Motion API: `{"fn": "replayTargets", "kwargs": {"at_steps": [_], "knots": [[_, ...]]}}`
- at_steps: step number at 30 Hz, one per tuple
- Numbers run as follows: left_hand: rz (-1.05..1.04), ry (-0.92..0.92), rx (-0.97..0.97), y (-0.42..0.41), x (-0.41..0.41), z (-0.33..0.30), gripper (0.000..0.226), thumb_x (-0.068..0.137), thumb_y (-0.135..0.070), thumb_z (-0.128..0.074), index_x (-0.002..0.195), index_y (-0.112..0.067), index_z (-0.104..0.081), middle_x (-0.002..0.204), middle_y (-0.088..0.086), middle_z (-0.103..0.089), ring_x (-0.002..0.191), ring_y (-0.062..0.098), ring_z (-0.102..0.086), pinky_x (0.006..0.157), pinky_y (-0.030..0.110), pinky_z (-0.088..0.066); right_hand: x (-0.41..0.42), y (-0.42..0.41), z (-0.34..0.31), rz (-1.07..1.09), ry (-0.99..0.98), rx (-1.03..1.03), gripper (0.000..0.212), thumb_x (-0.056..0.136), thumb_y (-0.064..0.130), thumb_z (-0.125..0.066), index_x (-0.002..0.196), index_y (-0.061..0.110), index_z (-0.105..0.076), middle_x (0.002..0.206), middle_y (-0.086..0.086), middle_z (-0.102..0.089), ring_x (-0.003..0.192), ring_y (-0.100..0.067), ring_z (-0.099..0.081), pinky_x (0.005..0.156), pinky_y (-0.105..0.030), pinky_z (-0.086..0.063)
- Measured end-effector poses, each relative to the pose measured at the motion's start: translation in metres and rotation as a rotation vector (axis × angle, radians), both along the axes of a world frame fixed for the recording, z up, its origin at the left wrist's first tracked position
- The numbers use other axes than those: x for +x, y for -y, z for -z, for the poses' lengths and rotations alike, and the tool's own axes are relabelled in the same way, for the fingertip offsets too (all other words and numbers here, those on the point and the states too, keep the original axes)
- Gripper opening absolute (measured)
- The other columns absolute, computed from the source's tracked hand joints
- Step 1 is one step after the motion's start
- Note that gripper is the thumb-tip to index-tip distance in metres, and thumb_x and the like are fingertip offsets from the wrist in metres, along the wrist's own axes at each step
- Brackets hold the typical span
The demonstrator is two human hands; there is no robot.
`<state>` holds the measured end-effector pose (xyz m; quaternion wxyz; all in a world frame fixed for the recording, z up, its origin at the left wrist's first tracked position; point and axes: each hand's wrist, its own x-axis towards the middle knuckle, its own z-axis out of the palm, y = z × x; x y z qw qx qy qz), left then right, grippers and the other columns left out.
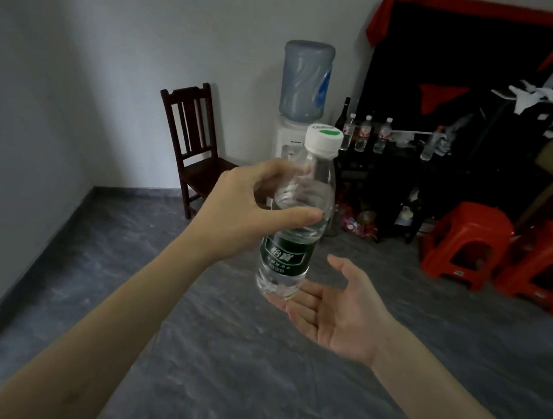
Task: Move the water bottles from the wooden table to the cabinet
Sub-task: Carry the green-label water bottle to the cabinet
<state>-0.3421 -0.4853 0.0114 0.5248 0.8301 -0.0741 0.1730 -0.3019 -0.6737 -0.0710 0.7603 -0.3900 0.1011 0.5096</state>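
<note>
My left hand (248,206) grips the upper part of a clear water bottle (290,245) with a green label and a white cap, holding it upright in mid-air. My right hand (335,312) lies palm up under the bottle's base, fingers straight and touching its bottom. Far ahead stands a dark cabinet (393,174); several small water bottles (364,133) stand in a row on its top, with one more bottle (430,144) further right. The wooden table is out of view.
A water dispenser (300,108) with a blue jug stands against the back wall, left of the cabinet. A dark wooden chair (196,141) is further left. Two red plastic stools (468,241) sit on the grey floor at right. A dark glass bottle (344,113) stands at the cabinet's left end.
</note>
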Motion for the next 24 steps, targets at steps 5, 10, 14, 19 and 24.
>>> {"fn": "replayTargets", "kwargs": {"at_steps": [5,10,14,19,24], "knots": [[-0.014,0.029,-0.040,-0.046,0.053,-0.012,0.057,0.066,-0.045,-0.079,0.117,-0.021,-0.067,0.101,-0.010,-0.078,0.096,0.004,-0.074,0.089,0.030,-0.059,0.055,-0.042,-0.011,-0.007,0.047,-0.011,0.078,0.093,0.060,-0.041,0.134,-0.006,-0.054,0.133,-0.023,-0.062,0.105,-0.029,-0.069,0.076,-0.029,-0.054],[-0.008,0.054,-0.047,-0.074,0.102,-0.015,0.063,0.069,-0.046,-0.077,0.126,-0.021,-0.067,0.106,-0.012,-0.077,0.102,0.001,-0.072,0.095,0.029,-0.056,0.109,-0.072,-0.015,0.014,0.051,-0.015,0.081,0.094,0.063,-0.035,0.135,-0.004,-0.053,0.133,-0.021,-0.063,0.127,-0.029,-0.058,0.077,-0.029,-0.055],[-0.005,0.061,-0.062,-0.090,0.137,-0.012,0.062,0.071,-0.043,-0.077,0.128,-0.021,-0.067,0.108,-0.012,-0.077,0.104,0.002,-0.071,0.096,0.028,-0.056,0.146,-0.086,-0.014,0.010,0.050,-0.008,0.080,0.094,0.063,-0.036,0.134,-0.004,-0.054,0.132,-0.022,-0.063,0.126,-0.029,-0.058,0.074,-0.028,-0.056],[0.013,0.001,-0.065,-0.100,0.193,-0.006,0.062,0.072,-0.041,-0.081,0.129,-0.021,-0.067,0.109,-0.011,-0.077,0.107,0.004,-0.071,0.101,0.037,-0.054,0.197,-0.093,-0.002,0.019,0.010,0.006,0.082,0.094,0.064,-0.036,0.137,-0.004,-0.052,0.134,-0.023,-0.062,0.124,-0.029,-0.060,0.074,-0.029,-0.057],[0.054,-0.024,-0.057,-0.093,0.269,0.001,0.062,0.068,-0.040,-0.083,0.126,-0.025,-0.067,0.108,-0.013,-0.077,0.106,0.005,-0.071,0.101,0.037,-0.054,0.267,-0.086,0.007,0.030,-0.008,0.015,0.084,0.093,0.065,-0.034,0.135,-0.004,-0.053,0.134,-0.023,-0.062,0.127,-0.030,-0.058,0.078,-0.029,-0.054]]}}
